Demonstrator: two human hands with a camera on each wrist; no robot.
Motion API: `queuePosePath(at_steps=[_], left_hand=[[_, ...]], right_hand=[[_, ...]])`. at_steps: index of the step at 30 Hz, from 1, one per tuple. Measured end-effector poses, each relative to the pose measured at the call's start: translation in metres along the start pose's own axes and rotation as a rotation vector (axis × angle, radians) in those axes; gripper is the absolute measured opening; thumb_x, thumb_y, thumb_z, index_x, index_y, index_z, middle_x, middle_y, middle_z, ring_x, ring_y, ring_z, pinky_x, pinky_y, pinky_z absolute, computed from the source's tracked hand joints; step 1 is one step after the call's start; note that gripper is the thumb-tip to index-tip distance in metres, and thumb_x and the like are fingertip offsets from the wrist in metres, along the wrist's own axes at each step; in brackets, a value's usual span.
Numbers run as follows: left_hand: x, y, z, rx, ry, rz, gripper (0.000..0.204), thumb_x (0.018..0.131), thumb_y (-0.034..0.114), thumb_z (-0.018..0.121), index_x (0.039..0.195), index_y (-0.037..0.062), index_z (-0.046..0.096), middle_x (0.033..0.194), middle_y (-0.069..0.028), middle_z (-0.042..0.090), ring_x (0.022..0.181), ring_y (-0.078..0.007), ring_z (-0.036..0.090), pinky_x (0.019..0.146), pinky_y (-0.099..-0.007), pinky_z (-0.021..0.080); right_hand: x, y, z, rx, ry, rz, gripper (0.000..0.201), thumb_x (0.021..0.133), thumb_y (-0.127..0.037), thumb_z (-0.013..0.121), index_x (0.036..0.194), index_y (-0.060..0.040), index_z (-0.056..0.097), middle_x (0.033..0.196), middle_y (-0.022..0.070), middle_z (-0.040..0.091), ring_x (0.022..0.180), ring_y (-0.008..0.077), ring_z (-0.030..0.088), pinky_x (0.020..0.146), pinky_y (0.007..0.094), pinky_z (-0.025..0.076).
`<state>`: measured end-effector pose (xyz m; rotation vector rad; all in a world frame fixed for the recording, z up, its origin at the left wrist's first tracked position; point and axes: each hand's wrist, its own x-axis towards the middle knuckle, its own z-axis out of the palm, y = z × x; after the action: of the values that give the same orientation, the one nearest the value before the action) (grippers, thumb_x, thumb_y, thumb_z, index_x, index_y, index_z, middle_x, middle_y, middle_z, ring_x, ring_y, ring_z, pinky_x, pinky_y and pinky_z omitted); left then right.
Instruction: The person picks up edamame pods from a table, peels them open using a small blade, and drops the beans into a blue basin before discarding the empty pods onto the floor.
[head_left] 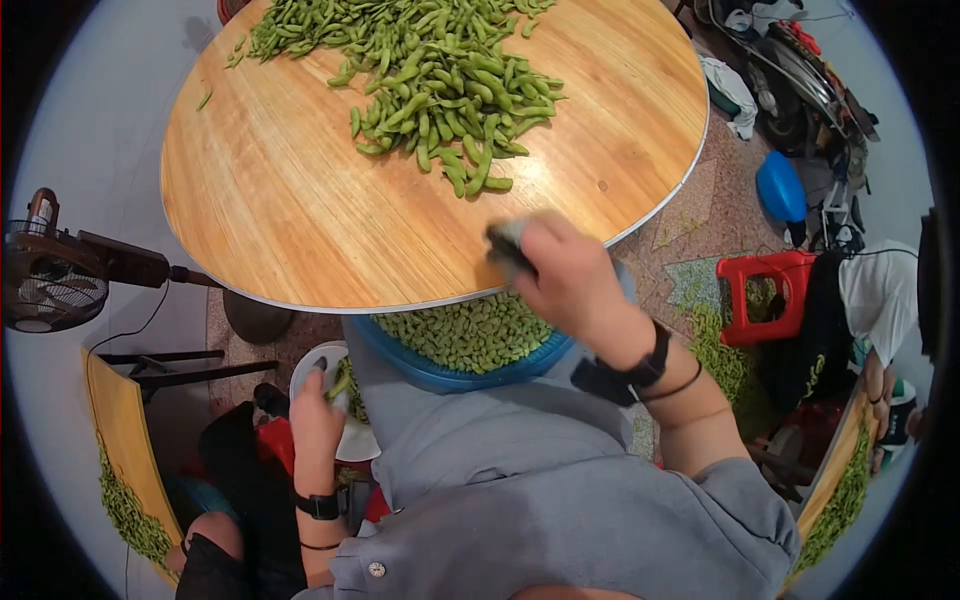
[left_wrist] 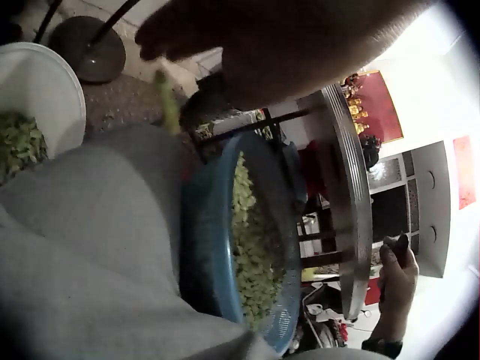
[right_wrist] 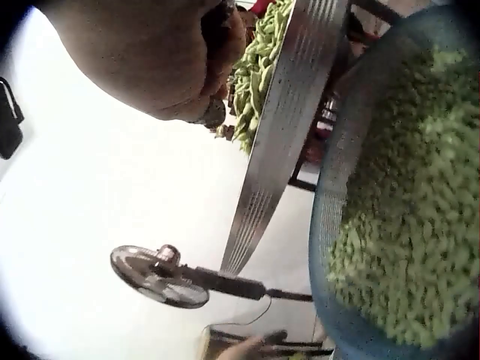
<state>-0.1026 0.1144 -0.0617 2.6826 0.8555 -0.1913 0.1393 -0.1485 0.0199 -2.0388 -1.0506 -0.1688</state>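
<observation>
In the head view my left hand [head_left: 316,425] is over a white bowl [head_left: 303,372], a dark covering on one fingertip. A blurred green pod [left_wrist: 166,101] is just below the fingers of my left hand [left_wrist: 225,45] in the left wrist view, apart from them. My right hand [head_left: 572,275] is above the near table edge, fingers curled round a small dark object [head_left: 510,247], too blurred to identify. Beneath that edge, a blue basket [head_left: 440,380] of shelled green beans [head_left: 465,335] sits on the lap. Unshelled pods [head_left: 440,100] are heaped on the round wooden table [head_left: 270,200].
A fan [head_left: 50,270] stands at the left, with a seated person's knee [head_left: 218,535] at lower left. On the right are a red stool [head_left: 765,300], a blue container [head_left: 781,188], a motorcycle [head_left: 800,90] and scattered pods [head_left: 715,360] on the floor.
</observation>
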Motion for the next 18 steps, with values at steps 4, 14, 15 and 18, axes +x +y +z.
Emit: queuePosePath(at_steps=[4, 14, 15, 18], left_hand=[[-0.014, -0.012, -0.002, 0.251, 0.317, 0.14, 0.042, 0.068, -0.001, 0.061, 0.11, 0.0012, 0.056, 0.099, -0.0244, 0.061, 0.093, -0.0405, 0.059, 0.081, -0.0451, 0.048], [0.017, 0.131, -0.047, -0.598, 0.234, 0.56, 0.019, 0.078, 0.003, 0.062, 0.097, 0.0014, 0.063, 0.09, -0.0157, 0.062, 0.08, -0.0343, 0.06, 0.07, -0.0354, 0.049], [0.022, 0.142, -0.046, -0.609, 0.253, 0.655, 0.018, 0.078, 0.003, 0.062, 0.095, 0.0019, 0.063, 0.086, -0.0157, 0.061, 0.077, -0.0337, 0.059, 0.067, -0.0352, 0.049], [0.031, 0.167, -0.042, -0.679, 0.246, 0.717, 0.016, 0.077, 0.004, 0.062, 0.092, 0.0021, 0.063, 0.083, -0.0157, 0.059, 0.075, -0.0338, 0.058, 0.065, -0.0366, 0.048]], right_hand=[[0.045, 0.032, 0.014, -0.326, 0.045, -0.085, 0.019, 0.073, -0.006, 0.062, 0.091, -0.0077, 0.057, 0.082, 0.0099, 0.054, 0.07, 0.0305, 0.059, 0.055, 0.0387, 0.05], [0.04, 0.027, -0.007, -0.161, 0.237, -0.1, 0.02, 0.071, -0.006, 0.069, 0.089, -0.0051, 0.061, 0.078, 0.0102, 0.054, 0.069, 0.0302, 0.057, 0.057, 0.0371, 0.046], [0.039, 0.027, -0.006, -0.163, 0.237, -0.1, 0.02, 0.071, -0.006, 0.069, 0.089, -0.0051, 0.061, 0.078, 0.0102, 0.054, 0.069, 0.0302, 0.057, 0.057, 0.0371, 0.046], [0.043, 0.026, 0.001, -0.211, 0.179, -0.045, 0.022, 0.07, -0.007, 0.066, 0.091, -0.0067, 0.06, 0.086, 0.0106, 0.056, 0.073, 0.0314, 0.059, 0.06, 0.038, 0.049]])
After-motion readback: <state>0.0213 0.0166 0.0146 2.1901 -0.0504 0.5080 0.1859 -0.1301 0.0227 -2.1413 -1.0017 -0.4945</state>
